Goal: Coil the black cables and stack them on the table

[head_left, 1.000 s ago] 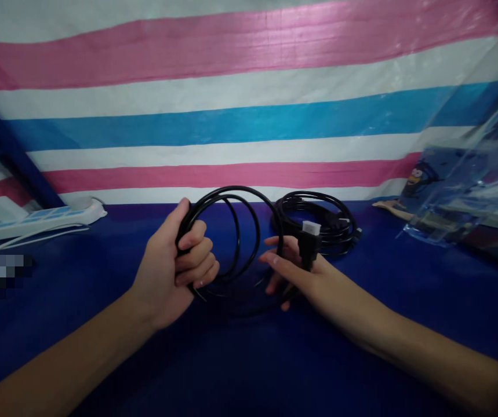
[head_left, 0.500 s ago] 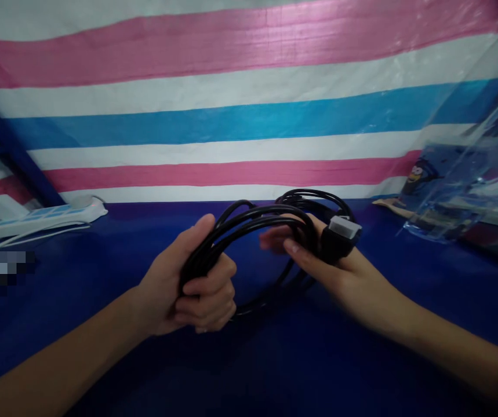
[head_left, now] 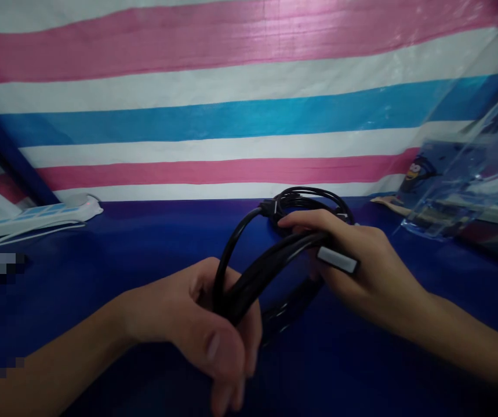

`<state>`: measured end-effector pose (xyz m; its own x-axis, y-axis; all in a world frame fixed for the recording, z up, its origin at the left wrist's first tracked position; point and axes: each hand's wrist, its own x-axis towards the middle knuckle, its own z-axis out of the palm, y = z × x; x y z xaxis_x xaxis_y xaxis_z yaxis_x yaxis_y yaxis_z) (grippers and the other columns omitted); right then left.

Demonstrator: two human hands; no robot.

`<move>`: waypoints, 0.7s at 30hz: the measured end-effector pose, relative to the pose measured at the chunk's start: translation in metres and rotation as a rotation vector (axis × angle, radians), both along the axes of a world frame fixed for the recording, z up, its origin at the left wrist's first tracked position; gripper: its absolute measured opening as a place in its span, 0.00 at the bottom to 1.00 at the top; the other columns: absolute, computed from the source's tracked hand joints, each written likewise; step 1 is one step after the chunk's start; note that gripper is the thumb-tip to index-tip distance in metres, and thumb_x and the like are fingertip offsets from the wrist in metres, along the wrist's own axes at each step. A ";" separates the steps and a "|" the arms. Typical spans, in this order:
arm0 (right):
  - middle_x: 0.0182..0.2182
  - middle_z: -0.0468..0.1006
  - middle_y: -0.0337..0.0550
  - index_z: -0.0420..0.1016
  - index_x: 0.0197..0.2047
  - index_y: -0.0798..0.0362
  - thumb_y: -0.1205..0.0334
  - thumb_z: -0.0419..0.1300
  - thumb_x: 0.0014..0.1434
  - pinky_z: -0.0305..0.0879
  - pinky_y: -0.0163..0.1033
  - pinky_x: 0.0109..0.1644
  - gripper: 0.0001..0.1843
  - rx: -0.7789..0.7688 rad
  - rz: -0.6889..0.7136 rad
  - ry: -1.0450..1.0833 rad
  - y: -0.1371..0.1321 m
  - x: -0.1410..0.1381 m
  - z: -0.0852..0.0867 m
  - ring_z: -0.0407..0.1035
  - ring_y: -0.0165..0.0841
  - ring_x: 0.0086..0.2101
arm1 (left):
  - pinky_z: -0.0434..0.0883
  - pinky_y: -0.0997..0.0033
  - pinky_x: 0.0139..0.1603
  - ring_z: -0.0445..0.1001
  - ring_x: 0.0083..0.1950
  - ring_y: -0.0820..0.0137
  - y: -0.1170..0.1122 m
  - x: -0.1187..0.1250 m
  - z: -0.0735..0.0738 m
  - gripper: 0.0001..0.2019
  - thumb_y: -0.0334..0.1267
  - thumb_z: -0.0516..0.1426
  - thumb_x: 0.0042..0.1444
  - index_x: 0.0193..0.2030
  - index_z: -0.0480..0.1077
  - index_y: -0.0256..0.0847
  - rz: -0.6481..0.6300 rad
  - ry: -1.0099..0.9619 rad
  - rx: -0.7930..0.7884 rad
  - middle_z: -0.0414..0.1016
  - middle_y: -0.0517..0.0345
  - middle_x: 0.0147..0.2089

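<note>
My left hand (head_left: pixel 205 324) is closed round the near side of a coiled black cable (head_left: pixel 260 272), held above the blue table (head_left: pixel 101 260). My right hand (head_left: pixel 357 263) grips the far side of the same coil, fingers wrapped over the strands. The cable's plug with a pale metal end (head_left: pixel 337 259) lies against my right hand. A second coil of black cable (head_left: pixel 313 200) lies on the table just behind my right hand.
A white power strip (head_left: pixel 31 217) with its cords lies at the far left. Clear plastic packaging (head_left: pixel 461 174) stands at the back right. A striped pink, white and blue sheet (head_left: pixel 231 104) hangs behind the table.
The coil has tilted from upright to nearly flat. My left hand has dropped nearer to me, turning over. My right hand has closed over the far strands and the plug.
</note>
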<state>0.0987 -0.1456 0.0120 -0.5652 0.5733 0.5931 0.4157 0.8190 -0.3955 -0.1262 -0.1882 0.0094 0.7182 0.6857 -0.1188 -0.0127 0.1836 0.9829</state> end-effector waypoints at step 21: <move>0.10 0.52 0.27 0.73 0.32 0.58 0.55 0.60 0.53 0.56 0.31 0.18 0.13 -1.039 0.315 0.313 0.011 -0.005 -0.016 0.49 0.21 0.12 | 0.67 0.70 0.40 0.64 0.18 0.77 0.030 -0.004 -0.021 0.23 0.44 0.58 0.53 0.12 0.57 0.39 0.190 0.118 0.307 0.56 0.67 0.10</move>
